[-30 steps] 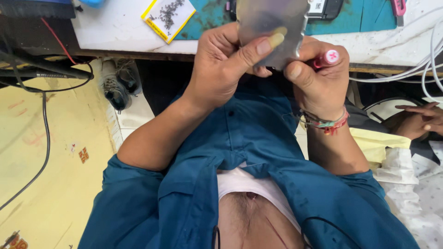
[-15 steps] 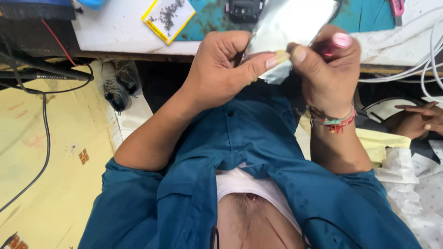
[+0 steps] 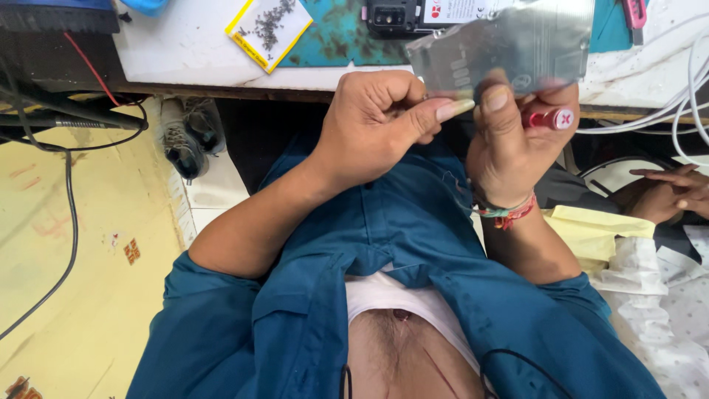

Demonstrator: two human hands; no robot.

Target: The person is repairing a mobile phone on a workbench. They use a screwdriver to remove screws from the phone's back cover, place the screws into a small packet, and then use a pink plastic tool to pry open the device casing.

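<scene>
A thin grey translucent sheet (image 3: 509, 48), like a phone's film or back panel, is held up in front of the table edge. My left hand (image 3: 377, 129) pinches its lower edge between thumb and curled fingers. My right hand (image 3: 513, 137) grips the same sheet with the thumb on its lower edge and also holds a small red-handled tool (image 3: 550, 119) in the fingers. A coloured thread band sits on the right wrist. Both hands touch each other over my blue shirt.
A white worktable (image 3: 199, 52) with a teal mat (image 3: 332, 37) carries a dark phone body (image 3: 391, 16) and a yellow-edged card of small screws (image 3: 269, 26). White cables (image 3: 665, 111) hang at right. Another person's hand (image 3: 668, 193) rests at right. Black cables cross the yellow floor (image 3: 74, 244).
The sheet has swung from upright in front of my hands to lying wide and flat toward the right. My left fingers closed from a spread grip into a pinch.
</scene>
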